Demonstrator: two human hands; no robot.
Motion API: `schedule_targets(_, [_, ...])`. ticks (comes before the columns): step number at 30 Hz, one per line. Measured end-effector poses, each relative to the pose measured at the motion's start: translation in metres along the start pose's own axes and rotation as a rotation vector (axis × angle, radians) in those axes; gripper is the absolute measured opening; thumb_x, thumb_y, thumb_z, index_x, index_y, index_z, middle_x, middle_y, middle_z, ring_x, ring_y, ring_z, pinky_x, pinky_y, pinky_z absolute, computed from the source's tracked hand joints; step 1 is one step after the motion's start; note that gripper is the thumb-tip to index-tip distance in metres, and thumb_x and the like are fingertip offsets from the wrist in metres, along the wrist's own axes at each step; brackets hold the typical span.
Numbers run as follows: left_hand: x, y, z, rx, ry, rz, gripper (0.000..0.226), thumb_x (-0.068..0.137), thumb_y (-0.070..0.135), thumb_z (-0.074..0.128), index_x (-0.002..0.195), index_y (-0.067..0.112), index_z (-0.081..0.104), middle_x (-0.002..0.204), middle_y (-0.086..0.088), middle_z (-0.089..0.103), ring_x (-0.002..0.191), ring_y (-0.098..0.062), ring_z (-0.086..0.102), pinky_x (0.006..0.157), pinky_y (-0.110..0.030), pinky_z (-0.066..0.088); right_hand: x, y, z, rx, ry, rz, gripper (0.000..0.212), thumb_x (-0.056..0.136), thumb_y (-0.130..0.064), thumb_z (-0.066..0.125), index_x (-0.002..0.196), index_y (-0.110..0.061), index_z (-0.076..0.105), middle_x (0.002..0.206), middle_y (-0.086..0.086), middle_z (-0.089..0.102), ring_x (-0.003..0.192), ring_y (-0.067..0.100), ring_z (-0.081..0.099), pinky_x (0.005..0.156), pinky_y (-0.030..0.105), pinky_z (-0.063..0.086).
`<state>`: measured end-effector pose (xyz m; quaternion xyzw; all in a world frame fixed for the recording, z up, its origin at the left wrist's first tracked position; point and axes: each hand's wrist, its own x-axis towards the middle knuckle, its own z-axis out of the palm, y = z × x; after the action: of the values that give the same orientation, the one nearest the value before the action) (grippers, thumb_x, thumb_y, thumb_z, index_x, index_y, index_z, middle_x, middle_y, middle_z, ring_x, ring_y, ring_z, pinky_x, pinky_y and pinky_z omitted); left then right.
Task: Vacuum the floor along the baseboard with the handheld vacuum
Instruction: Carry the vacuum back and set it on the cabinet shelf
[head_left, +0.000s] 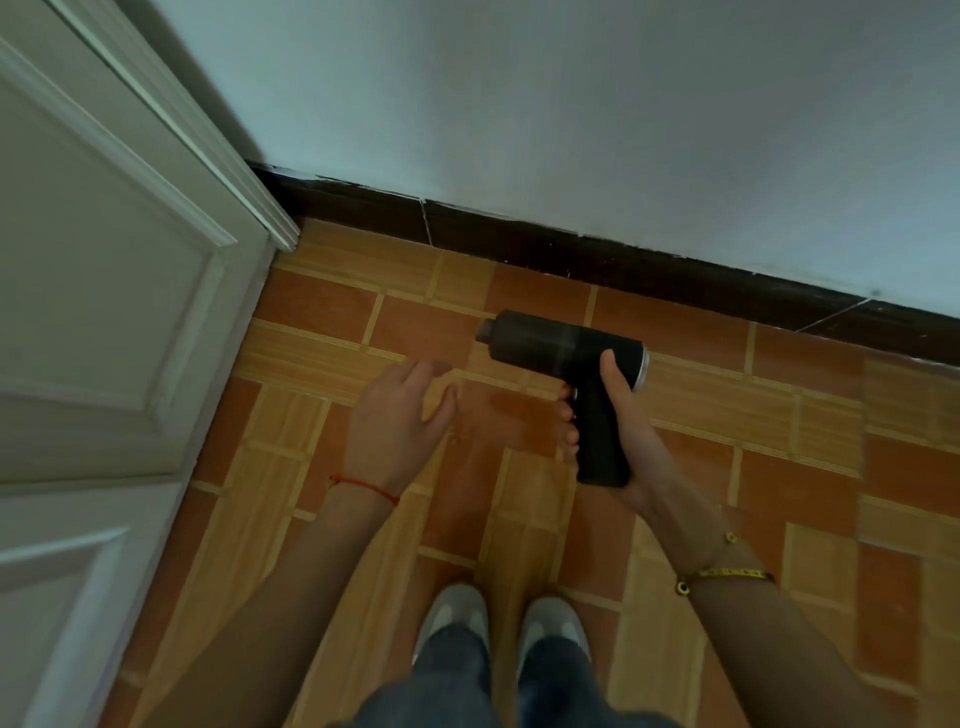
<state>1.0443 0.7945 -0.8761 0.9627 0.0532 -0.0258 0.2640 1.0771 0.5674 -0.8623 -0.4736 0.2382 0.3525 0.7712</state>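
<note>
A black pistol-shaped handheld vacuum (556, 348) is held above the floor, its short nozzle pointing left. My right hand (618, 415) is wrapped around its grip, thumb lying on the barrel near the silver rear ring. My left hand (400, 421) hovers to the left of the vacuum with fingers loosely spread and nothing in it, apart from the vacuum. A dark brown baseboard (597, 254) runs along the foot of the pale wall, from the door corner at left down to the right edge. The orange and tan tiled floor (332, 312) lies below it.
A white panelled door (104, 270) and its frame fill the left side, meeting the baseboard at the corner. My two pale shoes (498, 629) and jean legs stand at the bottom centre. The pale wall (571, 104) fills the top.
</note>
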Motion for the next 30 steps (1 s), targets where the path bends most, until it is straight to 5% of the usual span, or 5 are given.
schedule_targets(7, [-0.023,0.110,-0.201,-0.140,0.094,-0.062,0.026,0.093,0.026,0.060,0.116,0.014,0.065,0.114,-0.004,0.068,0.105,-0.018,0.062,0.091,-0.031,0.050,-0.157,-0.129,0.112,-0.090,0.014,-0.051,0.050,0.081,-0.060,0.053,0.085,-0.010,0.058,0.071,0.005,0.060,0.045,0.012,0.054,0.042,0.022,0.049])
schedule_targets(12, [-0.049,0.200,-0.367,-0.129,0.215,-0.097,0.016,0.091,0.019,0.065,0.104,0.010,0.070,0.103,-0.009,0.071,0.092,-0.023,0.064,0.083,-0.013,0.030,-0.292,-0.226,0.198,-0.132,0.025,-0.089,0.056,0.076,-0.064,0.060,0.090,-0.010,0.063,0.075,0.007,0.066,0.050,0.016,0.059,0.046,0.025,0.051])
schedule_targets(18, [-0.093,0.283,-0.533,-0.134,0.185,-0.111,0.040,0.094,0.041,0.047,0.116,0.015,0.066,0.112,-0.006,0.068,0.103,-0.023,0.060,0.095,-0.044,0.046,-0.425,-0.311,0.283,-0.169,0.101,-0.098,0.075,0.057,-0.066,0.071,0.099,-0.004,0.064,0.071,0.007,0.069,0.056,0.018,0.065,0.051,0.028,0.053])
schedule_targets(21, [-0.119,0.314,-0.588,-0.138,0.185,-0.060,0.044,0.093,0.043,0.043,0.117,0.014,0.066,0.111,-0.006,0.068,0.101,-0.022,0.060,0.093,-0.041,0.048,-0.476,-0.333,0.313,-0.229,0.123,-0.103,0.085,0.059,-0.068,0.067,0.111,-0.001,0.062,0.083,0.012,0.068,0.069,0.023,0.065,0.065,0.035,0.054])
schedule_targets(30, [-0.190,0.359,-0.659,-0.094,0.168,-0.024,0.045,0.095,0.043,0.041,0.117,0.012,0.065,0.111,-0.007,0.068,0.102,-0.021,0.062,0.093,-0.034,0.047,-0.569,-0.327,0.349,-0.214,0.012,-0.129,0.073,0.071,-0.061,0.065,0.110,0.000,0.064,0.073,0.008,0.068,0.058,0.017,0.064,0.054,0.028,0.053])
